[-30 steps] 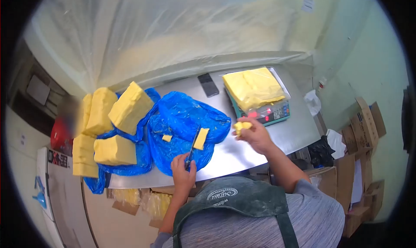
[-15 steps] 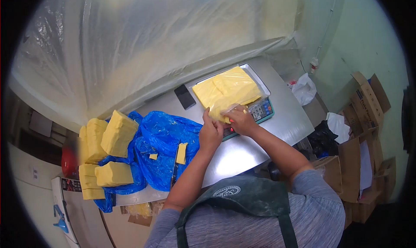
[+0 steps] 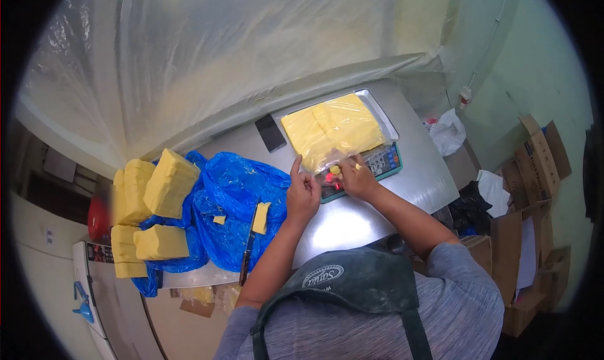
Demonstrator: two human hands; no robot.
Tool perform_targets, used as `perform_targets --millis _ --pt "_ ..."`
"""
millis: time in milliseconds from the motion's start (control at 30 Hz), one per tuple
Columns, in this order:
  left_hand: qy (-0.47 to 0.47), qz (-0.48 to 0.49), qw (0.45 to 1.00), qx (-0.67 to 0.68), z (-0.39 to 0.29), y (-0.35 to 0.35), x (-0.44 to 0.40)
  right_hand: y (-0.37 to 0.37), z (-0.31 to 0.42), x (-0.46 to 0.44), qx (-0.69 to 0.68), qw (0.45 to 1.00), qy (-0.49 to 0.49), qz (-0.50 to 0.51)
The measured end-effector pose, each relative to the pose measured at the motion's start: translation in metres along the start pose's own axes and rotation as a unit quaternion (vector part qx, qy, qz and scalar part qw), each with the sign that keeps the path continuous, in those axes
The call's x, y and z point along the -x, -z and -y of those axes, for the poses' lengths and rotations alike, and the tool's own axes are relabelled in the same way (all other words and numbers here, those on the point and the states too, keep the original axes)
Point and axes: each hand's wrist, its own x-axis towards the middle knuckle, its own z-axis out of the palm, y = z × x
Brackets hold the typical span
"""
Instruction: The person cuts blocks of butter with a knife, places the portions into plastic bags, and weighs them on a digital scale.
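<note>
A clear plastic bag of yellow blocks (image 3: 333, 126) lies on a scale (image 3: 384, 162) with a keypad and red display. My left hand (image 3: 304, 191) pinches the near left edge of the bag. At the bag's mouth, my right hand (image 3: 357, 177) has its fingers closed round small yellow pieces (image 3: 335, 169). A knife (image 3: 248, 250) rests on blue plastic (image 3: 236, 190), beside a cut yellow slab (image 3: 261, 218) and a small yellow cube (image 3: 219, 220). Large yellow blocks (image 3: 162, 242) stand at the left on more blue plastic.
A black phone (image 3: 270, 133) lies on the metal table (image 3: 412, 140) left of the scale. Plastic sheeting (image 3: 251, 39) hangs behind. Cardboard boxes (image 3: 535, 165), a black bag (image 3: 470, 208) and a white bag (image 3: 448, 132) are at the right.
My left hand has let go of the knife and moved right to the bag. My right hand has moved with its yellow pieces to the bag's mouth. The view has shifted.
</note>
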Motion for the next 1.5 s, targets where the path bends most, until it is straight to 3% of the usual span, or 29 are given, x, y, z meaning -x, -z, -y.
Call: perform_targets --millis 133,233,333,400,500,633,700,800,867,1000,1133,1333,1467,1500 --pt "-0.014 0.003 1.0 -0.001 -0.001 -0.001 0.0 -0.009 0.001 -0.008 -0.023 1.0 -0.001 -0.006" --pt "-0.025 0.012 0.999 -0.016 0.0 0.002 0.0 0.004 0.013 -0.023 0.02 0.997 0.053 -0.043" --pt "-0.04 0.024 0.999 -0.021 0.001 0.003 -0.001 -0.008 0.008 -0.025 0.025 0.999 0.014 -0.039" --pt "-0.038 0.026 0.999 -0.024 0.002 0.004 -0.004 -0.014 0.008 -0.025 -0.05 0.995 -0.079 -0.04" --pt "-0.012 0.063 0.998 -0.026 0.0 0.011 -0.005 -0.01 0.015 -0.021 -0.048 0.989 -0.13 -0.054" --pt "0.027 0.122 0.99 -0.064 -0.019 0.065 0.008 0.025 0.027 -0.001 -0.073 0.994 -0.075 -0.032" --pt "0.057 0.089 0.994 -0.035 -0.009 0.099 0.026 0.045 0.033 0.024 -0.127 0.981 -0.098 -0.11" --pt "0.124 0.012 0.992 0.007 0.015 0.145 0.061 0.052 0.028 0.072 -0.138 0.968 -0.173 -0.117" --pt "0.153 -0.019 0.988 0.013 0.035 0.169 0.083 0.058 0.032 0.085 -0.204 0.913 -0.322 -0.148" --pt "0.209 -0.109 0.971 0.026 0.057 0.201 0.12 0.053 0.032 0.086 -0.152 0.921 -0.328 -0.147" --pt "0.218 -0.149 0.962 0.074 0.083 0.215 0.151 0.048 0.044 0.053 -0.113 0.947 -0.268 -0.134" --pt "0.235 -0.16 0.956 0.07 0.098 0.222 0.176 0.039 0.06 -0.014 -0.02 0.995 -0.019 -0.101" --pt "0.251 -0.188 0.949 -0.019 0.101 0.232 0.192 0.026 0.117 -0.029 -0.158 0.977 0.088 -0.115" --pt "0.237 -0.179 0.953 -0.052 0.109 0.231 0.198 0.015 0.14 -0.034 -0.203 0.973 0.089 -0.066"
